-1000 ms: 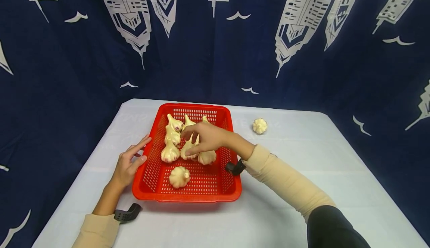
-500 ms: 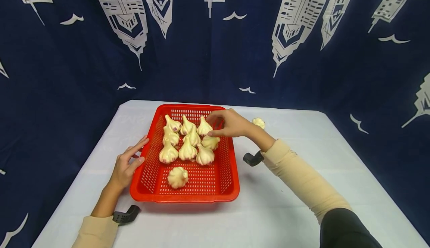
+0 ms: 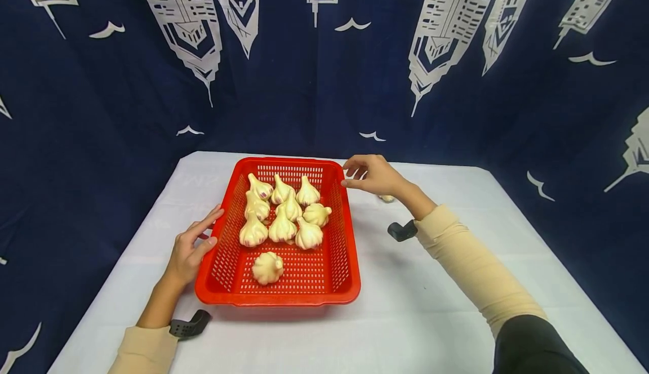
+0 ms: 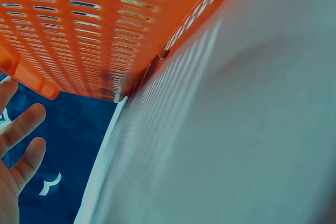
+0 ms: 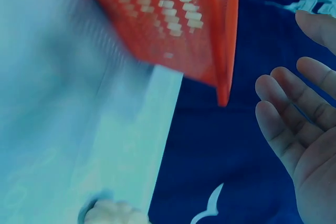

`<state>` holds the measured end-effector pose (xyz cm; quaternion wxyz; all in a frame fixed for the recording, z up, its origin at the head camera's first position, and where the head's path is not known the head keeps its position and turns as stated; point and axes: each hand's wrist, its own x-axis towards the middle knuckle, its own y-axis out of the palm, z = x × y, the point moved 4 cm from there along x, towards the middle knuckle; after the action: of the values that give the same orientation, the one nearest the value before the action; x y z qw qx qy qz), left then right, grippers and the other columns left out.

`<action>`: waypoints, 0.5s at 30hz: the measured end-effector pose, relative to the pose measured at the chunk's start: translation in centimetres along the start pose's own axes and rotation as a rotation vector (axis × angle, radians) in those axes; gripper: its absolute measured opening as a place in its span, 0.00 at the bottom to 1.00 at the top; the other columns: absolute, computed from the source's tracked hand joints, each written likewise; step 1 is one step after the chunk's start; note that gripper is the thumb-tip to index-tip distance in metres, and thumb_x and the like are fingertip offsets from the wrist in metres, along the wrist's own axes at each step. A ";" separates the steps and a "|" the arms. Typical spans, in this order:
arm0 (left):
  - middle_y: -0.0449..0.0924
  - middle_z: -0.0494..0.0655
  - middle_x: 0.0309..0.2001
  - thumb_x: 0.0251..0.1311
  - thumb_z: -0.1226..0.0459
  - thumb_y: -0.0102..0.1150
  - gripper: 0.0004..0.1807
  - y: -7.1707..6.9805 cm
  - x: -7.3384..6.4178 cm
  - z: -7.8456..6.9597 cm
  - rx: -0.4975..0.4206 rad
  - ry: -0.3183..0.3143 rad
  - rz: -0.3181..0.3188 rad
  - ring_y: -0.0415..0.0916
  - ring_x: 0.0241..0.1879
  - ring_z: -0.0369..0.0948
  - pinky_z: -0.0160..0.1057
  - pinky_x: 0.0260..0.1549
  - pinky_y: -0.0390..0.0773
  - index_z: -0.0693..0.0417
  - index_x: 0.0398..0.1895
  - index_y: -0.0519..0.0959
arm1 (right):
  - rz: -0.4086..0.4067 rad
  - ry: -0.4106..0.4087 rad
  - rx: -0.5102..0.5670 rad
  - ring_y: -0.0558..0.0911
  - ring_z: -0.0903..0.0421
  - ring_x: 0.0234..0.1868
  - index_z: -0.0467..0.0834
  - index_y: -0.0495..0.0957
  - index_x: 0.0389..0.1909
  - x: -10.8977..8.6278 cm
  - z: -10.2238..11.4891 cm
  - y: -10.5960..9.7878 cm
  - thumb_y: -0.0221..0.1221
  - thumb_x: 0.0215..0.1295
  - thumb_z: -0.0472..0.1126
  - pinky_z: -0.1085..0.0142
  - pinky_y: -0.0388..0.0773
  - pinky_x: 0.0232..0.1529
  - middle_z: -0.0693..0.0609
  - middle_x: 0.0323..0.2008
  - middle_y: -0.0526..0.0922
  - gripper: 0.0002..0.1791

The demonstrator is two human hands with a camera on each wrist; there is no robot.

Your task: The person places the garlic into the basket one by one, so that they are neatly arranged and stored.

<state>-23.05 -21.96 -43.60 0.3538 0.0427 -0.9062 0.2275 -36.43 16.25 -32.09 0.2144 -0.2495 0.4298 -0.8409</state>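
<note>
A red plastic basket (image 3: 324, 289) with slotted walls holds several garlic bulbs (image 3: 282, 227), mostly bunched toward its far half. One garlic bulb (image 3: 267, 268) lies apart near the basket's front. My left hand (image 3: 189, 250) rests at the basket's left rim, fingers extended. Past the right rim, near the far corner, hovers my right hand (image 3: 374, 175), its fingers loosely bent around nothing. The right wrist view shows the palm (image 5: 315, 177) bare. Another garlic bulb (image 3: 387, 198) sits on the table, mostly hidden behind my right wrist; its top shows in the right wrist view (image 5: 116, 214).
A white-covered table (image 3: 436, 317) carries everything, its far edge meeting a dark blue curtain (image 3: 324, 81) printed with white buildings and birds. Black wrist devices (image 3: 191, 324) sit on both wrists.
My right hand has left the garlic bulbs in the basket and moved right and away, over the right rim, carrying nothing. My left hand has stayed at the left rim.
</note>
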 end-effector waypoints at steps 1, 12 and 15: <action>0.72 0.58 0.65 0.55 0.69 0.50 0.29 0.0 0.0 0.0 0.001 -0.003 0.001 0.72 0.48 0.30 0.30 0.39 0.70 0.62 0.63 0.75 | -0.007 0.012 -0.004 0.83 0.51 0.37 0.35 0.81 0.48 -0.1 -0.4 -0.1 0.69 0.58 0.42 0.59 0.82 0.40 0.43 0.40 0.85 0.20; 0.72 0.59 0.65 0.55 0.70 0.50 0.29 0.0 0.0 0.0 -0.005 -0.002 -0.001 0.72 0.48 0.30 0.29 0.39 0.70 0.61 0.64 0.75 | -0.107 0.113 -0.042 0.83 0.50 0.35 0.35 0.81 0.45 -1.3 -4.8 -1.9 0.68 0.58 0.42 0.58 0.80 0.40 0.44 0.35 0.85 0.17; 0.72 0.58 0.65 0.55 0.70 0.50 0.29 0.0 0.1 0.0 -0.007 -0.001 -0.001 0.72 0.48 0.30 0.28 0.39 0.70 0.61 0.64 0.75 | -0.122 0.164 -0.044 0.82 0.49 0.35 0.35 0.81 0.44 -1.7 -6.3 -2.1 0.68 0.58 0.42 0.58 0.79 0.39 0.43 0.35 0.85 0.17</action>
<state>-23.09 -21.94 -43.55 0.3535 0.0422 -0.9073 0.2238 -39.23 22.24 -33.88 0.1215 -0.2102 0.4484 -0.8602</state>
